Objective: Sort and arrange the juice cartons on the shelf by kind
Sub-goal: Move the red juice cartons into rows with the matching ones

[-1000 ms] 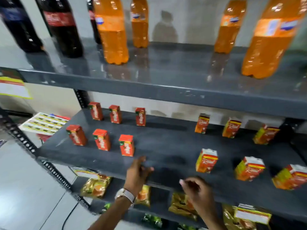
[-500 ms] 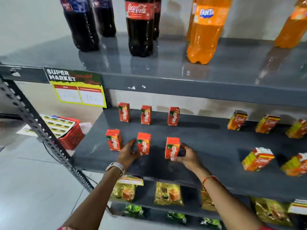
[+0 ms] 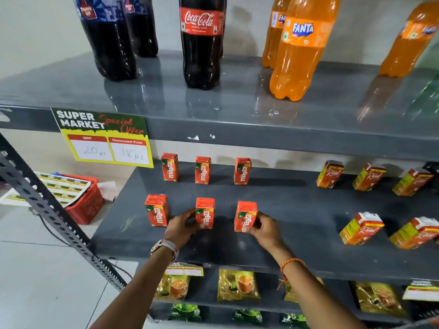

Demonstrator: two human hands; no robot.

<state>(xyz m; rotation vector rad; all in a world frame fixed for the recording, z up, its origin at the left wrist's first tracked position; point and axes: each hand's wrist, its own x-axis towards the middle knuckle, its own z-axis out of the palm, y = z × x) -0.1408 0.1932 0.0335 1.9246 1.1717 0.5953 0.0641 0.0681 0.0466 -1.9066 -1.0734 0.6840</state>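
Observation:
On the grey middle shelf several orange Maaza cartons stand upright in two rows at the left. The back row begins with a carton. In the front row my left hand grips the middle Maaza carton, and my right hand grips the right Maaza carton. The front left Maaza carton stands untouched beside my left hand. Several Real cartons stand in two rows at the right, such as a back one and a front one.
Cola bottles and Fanta bottles stand on the upper shelf. A price sign hangs from its edge. Tea packets fill the lower shelf. A red basket sits on the floor at left, beyond the perforated upright.
The view swung left and closer. My hands rose from the shelf's front edge to the front Maaza row and closed on the middle and right cartons.

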